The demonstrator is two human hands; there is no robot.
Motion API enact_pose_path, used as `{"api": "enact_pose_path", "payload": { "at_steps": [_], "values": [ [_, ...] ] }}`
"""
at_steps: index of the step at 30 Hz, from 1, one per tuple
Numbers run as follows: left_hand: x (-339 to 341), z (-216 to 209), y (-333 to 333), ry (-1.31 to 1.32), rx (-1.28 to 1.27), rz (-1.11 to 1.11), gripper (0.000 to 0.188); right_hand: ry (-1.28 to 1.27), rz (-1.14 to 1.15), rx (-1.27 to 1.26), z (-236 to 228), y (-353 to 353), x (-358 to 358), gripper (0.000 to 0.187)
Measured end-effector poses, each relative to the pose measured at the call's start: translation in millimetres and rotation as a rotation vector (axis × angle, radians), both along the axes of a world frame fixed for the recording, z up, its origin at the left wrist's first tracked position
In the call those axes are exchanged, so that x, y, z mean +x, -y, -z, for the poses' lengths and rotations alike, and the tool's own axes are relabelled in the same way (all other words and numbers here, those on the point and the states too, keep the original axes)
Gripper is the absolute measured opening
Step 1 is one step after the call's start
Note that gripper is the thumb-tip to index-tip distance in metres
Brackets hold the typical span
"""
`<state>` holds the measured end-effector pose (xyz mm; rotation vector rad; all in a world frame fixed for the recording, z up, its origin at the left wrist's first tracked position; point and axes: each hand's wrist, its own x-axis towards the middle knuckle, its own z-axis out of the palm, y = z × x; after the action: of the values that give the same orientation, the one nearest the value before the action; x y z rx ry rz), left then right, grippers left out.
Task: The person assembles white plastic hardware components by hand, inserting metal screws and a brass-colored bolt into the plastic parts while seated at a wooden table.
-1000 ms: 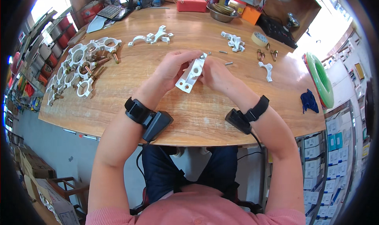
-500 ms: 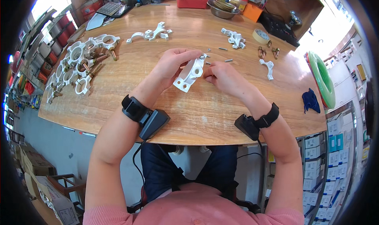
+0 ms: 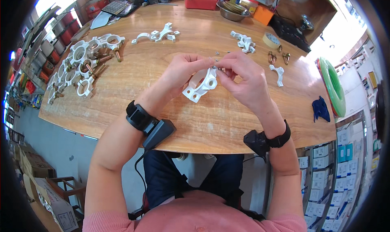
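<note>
My left hand is closed on a white pipe clamp, which tilts over the wood table with its holed end toward me. At the clamp's far end, the fingertips of my right hand pinch a small metal screw, mostly hidden by the fingers. Both hands nearly touch there. Just beyond them a small metal piece lies on the wood.
Many clamp rings with brass-coloured bolts are heaped at the left. Loose white clamp halves lie farther back, others at the right. Bolts, a tape roll and a blue cloth are on the right side.
My right hand has risen from the tabletop to the clamp's far end with a small screw in its fingers. The clamp has turned, showing more of its ring opening.
</note>
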<state>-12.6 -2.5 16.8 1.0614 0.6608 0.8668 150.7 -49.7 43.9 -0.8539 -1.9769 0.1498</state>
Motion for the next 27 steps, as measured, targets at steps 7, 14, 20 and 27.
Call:
{"api": "enact_pose_path", "payload": {
  "at_steps": [7,14,20,27],
  "values": [
    [3,1,1,-0.045,0.045,0.024,0.021,0.000,-0.007,-0.051,5,-3,5,0.014],
    [3,1,3,-0.008,-0.009,0.044,0.023,0.034,-0.012,0.033,11,-5,9,0.015],
    [4,4,2,0.010,0.010,0.070,0.022,0.018,-0.014,0.063,12,-6,12,0.012],
    [4,3,5,0.008,-0.028,0.080,0.022,-0.015,0.003,-0.035,11,-3,12,0.015]
  ]
}}
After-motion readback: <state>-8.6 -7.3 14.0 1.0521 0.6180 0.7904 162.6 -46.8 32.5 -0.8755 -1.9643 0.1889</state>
